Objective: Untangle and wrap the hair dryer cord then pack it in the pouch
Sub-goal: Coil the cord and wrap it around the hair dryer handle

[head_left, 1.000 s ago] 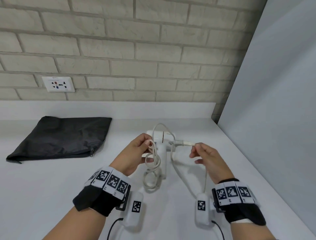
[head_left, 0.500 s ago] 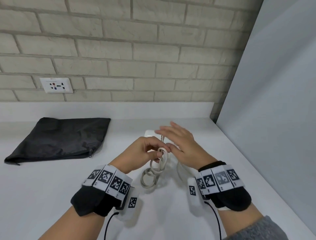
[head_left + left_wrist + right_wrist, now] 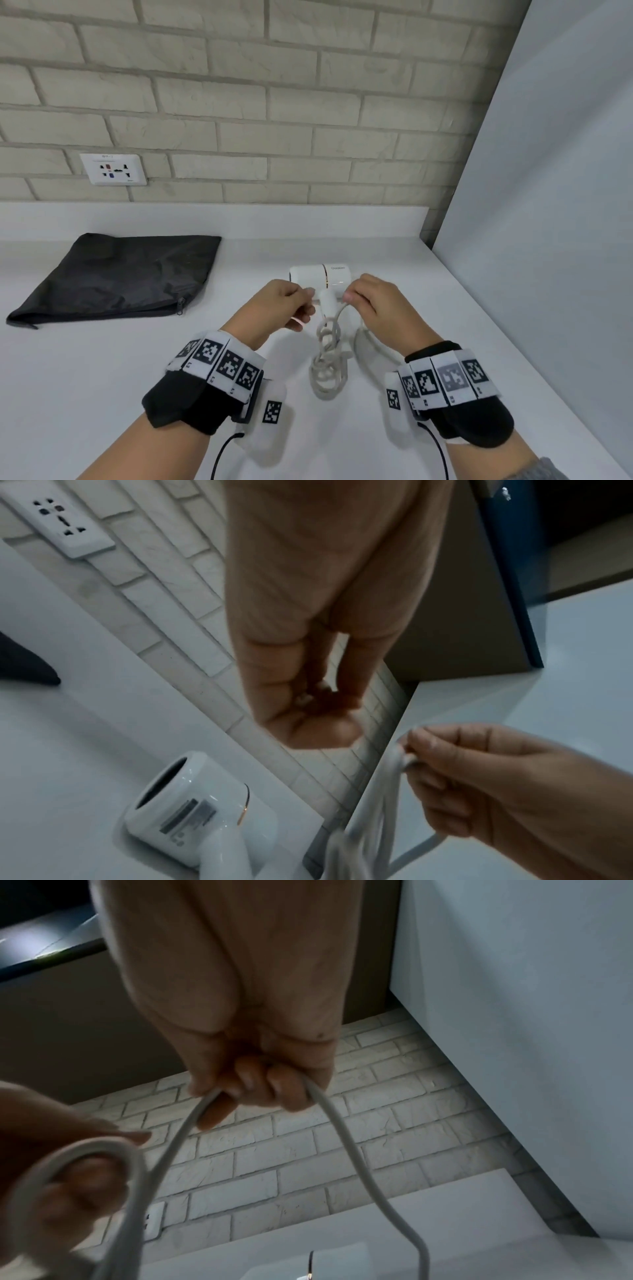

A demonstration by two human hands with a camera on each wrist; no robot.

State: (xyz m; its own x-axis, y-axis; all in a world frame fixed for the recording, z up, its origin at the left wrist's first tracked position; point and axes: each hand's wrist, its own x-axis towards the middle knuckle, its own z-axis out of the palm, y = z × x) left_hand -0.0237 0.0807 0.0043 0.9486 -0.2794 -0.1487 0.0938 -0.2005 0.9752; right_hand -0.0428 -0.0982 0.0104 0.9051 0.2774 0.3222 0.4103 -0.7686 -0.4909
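Note:
A white hair dryer (image 3: 320,278) lies on the white counter (image 3: 102,377), its barrel (image 3: 192,802) open toward the left. In front of it hangs its grey-white cord (image 3: 327,363), bunched in tangled loops whose lower end rests on the counter. My left hand (image 3: 305,301) holds the top of the loops; one loop of cord (image 3: 78,1150) runs round its fingers. My right hand (image 3: 349,296) pinches a strand of cord (image 3: 322,1096) just right of the dryer's handle. The black zip pouch (image 3: 120,274) lies flat at the back left.
A brick wall with a white socket plate (image 3: 113,169) runs along the back. A plain white panel (image 3: 548,240) closes off the counter on the right. A raised ledge (image 3: 205,219) lines the back of the counter.
My right hand held the cord out to the right, then swept open-fingered over my left hand, and now pinches the cord beside it. My left hand has kept hold of the loops.

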